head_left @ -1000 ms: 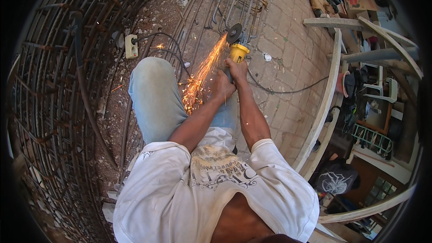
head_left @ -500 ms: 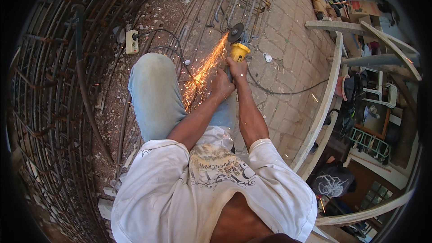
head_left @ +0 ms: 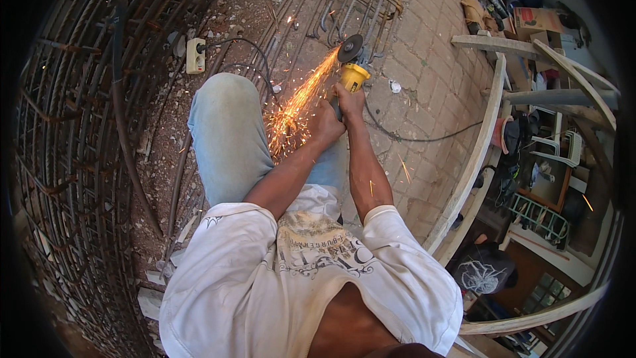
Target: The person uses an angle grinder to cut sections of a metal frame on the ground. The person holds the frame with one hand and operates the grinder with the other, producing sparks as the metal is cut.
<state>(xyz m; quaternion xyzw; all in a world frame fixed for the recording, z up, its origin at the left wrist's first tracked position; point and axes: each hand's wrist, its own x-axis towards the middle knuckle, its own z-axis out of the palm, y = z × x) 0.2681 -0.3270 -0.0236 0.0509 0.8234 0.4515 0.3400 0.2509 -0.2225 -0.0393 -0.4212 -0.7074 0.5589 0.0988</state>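
Both of my hands are closed around a yellow and black angle grinder (head_left: 356, 76), held out past my knees. Around its yellow body wraps my right hand (head_left: 351, 101). My left hand (head_left: 324, 123) grips the dark rear part, close beside the right. The dark cutting disc (head_left: 350, 48) meets the near end of a steel rebar cage (head_left: 364, 1) lying on the ground; the exact contact spot is too small to make out. A bright stream of orange sparks (head_left: 301, 103) sprays from the disc toward my left hand and bent knee.
A large stack of rusty rebar cages (head_left: 86, 146) fills the left. A cream power socket block (head_left: 195, 56) with a black cable lies on the gravel. Another cable (head_left: 424, 139) trails right over paving bricks (head_left: 430, 46). Wooden beams (head_left: 474, 166), boxes and a white plastic chair (head_left: 563, 149) stand right.
The grinder is shifted very slightly in the picture, with both hands still around it. Its sparks keep flying, in a somewhat denser stream.
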